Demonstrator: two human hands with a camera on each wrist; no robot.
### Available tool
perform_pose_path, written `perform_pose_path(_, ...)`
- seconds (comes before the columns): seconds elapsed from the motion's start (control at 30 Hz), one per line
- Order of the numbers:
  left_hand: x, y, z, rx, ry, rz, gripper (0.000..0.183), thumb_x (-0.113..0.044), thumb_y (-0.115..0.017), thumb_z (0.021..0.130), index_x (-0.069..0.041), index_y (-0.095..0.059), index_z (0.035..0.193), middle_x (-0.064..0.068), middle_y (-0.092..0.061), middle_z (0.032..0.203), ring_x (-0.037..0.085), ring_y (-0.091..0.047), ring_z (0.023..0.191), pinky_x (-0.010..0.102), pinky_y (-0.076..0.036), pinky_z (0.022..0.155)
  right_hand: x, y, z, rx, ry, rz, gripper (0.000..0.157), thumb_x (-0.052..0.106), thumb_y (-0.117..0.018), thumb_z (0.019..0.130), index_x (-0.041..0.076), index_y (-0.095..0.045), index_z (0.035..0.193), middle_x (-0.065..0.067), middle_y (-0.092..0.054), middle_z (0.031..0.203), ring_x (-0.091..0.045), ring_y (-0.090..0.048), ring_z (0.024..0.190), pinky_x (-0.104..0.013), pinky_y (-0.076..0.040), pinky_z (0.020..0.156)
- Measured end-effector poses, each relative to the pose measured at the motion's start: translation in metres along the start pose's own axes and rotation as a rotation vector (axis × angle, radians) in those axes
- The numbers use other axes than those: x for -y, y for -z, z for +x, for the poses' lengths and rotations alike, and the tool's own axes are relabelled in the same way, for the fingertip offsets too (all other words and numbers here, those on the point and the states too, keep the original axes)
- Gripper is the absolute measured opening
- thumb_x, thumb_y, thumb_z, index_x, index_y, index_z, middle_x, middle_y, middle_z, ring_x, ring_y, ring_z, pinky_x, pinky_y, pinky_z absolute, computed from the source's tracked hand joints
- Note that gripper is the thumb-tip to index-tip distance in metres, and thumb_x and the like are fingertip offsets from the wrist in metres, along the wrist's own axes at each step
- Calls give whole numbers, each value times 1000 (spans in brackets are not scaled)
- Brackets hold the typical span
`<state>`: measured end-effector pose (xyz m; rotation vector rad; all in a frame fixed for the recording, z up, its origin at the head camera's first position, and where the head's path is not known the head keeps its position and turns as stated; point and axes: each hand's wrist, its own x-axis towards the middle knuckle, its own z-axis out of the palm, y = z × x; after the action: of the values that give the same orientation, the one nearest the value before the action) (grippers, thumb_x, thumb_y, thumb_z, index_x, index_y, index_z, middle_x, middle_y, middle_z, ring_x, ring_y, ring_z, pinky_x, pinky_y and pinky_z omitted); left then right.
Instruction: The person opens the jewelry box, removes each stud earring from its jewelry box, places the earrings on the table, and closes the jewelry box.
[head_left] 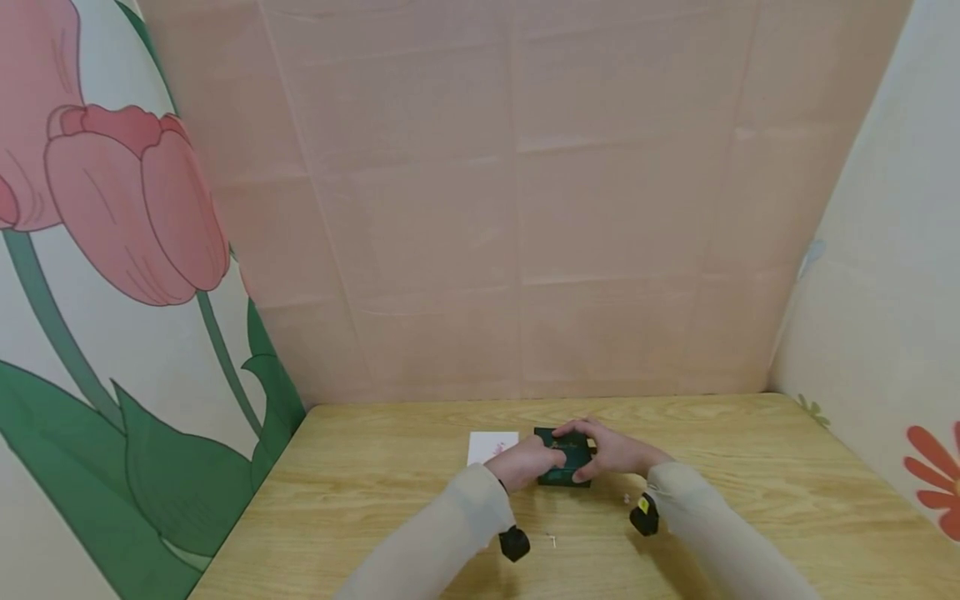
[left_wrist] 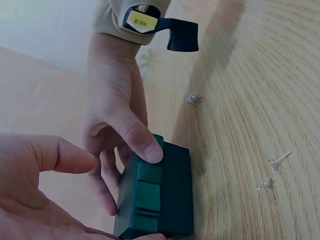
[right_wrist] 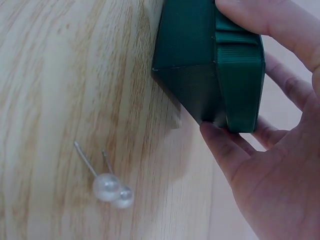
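A dark green gift box (head_left: pixel 567 477) with a ribbed green ribbon (left_wrist: pixel 148 195) and gold lettering on its lid sits on the table in front of me. At its right end, my right hand (head_left: pixel 617 452) grips it, with the thumb on the ribbon and other fingers round the far side. From the left, my left hand (left_wrist: pixel 35 195) reaches over the other end. In the left wrist view its thumb stands off the lid, while a fingertip touches the box's edge at the bottom of the frame. Its remaining fingers are mostly out of sight.
Two pearl stud earrings (right_wrist: pixel 107 188) lie on the wooden table (head_left: pixel 390 492), near the right wrist. Nearer me lie two thin silver earrings (left_wrist: pixel 270 175). A white card or flat box (head_left: pixel 489 444) with pink print is left of the green box. A pink-beige sheet (head_left: pixel 517 250) hangs behind.
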<state>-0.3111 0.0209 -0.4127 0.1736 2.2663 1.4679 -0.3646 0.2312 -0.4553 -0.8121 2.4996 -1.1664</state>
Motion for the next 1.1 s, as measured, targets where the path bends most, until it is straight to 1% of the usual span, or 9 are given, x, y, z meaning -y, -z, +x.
perform_pose_path(0.1, 1, -1, 1, -2, -5, 5, 69, -12, -61, 86, 11, -32, 144, 24, -35, 148, 33, -43, 123, 53, -34, 104, 0, 0, 1, 1, -10, 0, 70, 21, -83, 75, 22, -49, 137, -20, -32, 139, -40, -37, 124, -62, -34, 100)
perform_pose_path(0.33, 2, -2, 3, -2, -17, 31, 64, -12, -60, 84, 10, -38, 140, 19, -46, 138, 29, -48, 108, 49, -38, 99, -1, -2, 2, 13, -9, 14, 71, 22, -82, 76, 20, -48, 138, -21, -31, 141, -41, -35, 126, -63, -33, 101)
perform_pose_path(0.6, 2, -2, 4, 10, -18, 58, 64, -14, -60, 85, 10, -38, 140, 18, -47, 138, 27, -48, 107, 49, -37, 100, 1, -2, 2, 25, -12, 18, 70, 22, -82, 77, 20, -48, 138, -22, -28, 143, -44, -33, 128, -65, -32, 100)
perform_pose_path(0.77, 3, -3, 3, 33, -32, 53, 61, -13, -59, 84, 10, -41, 138, 16, -52, 129, 27, -50, 102, 49, -39, 99, 2, -3, 2, 31, -1, 15, 70, 21, -82, 77, 18, -48, 138, -25, -27, 144, -46, -33, 127, -65, -33, 99)
perform_pose_path(0.83, 3, -3, 3, 41, -31, 47, 61, -13, -59, 85, 10, -41, 138, 16, -52, 128, 27, -50, 102, 49, -38, 99, 1, -3, 3, 33, 6, 8, 70, 21, -82, 77, 17, -48, 138, -25, -27, 144, -47, -32, 127, -65, -33, 99)
perform_pose_path(1.1, 2, -2, 1, 44, -14, 69, 62, -16, -60, 86, 9, -39, 140, 19, -48, 137, 29, -50, 113, 51, -36, 104, 0, -4, 4, 27, -9, 16, 71, 21, -82, 76, 20, -48, 138, -23, -26, 145, -46, -32, 129, -65, -33, 99)
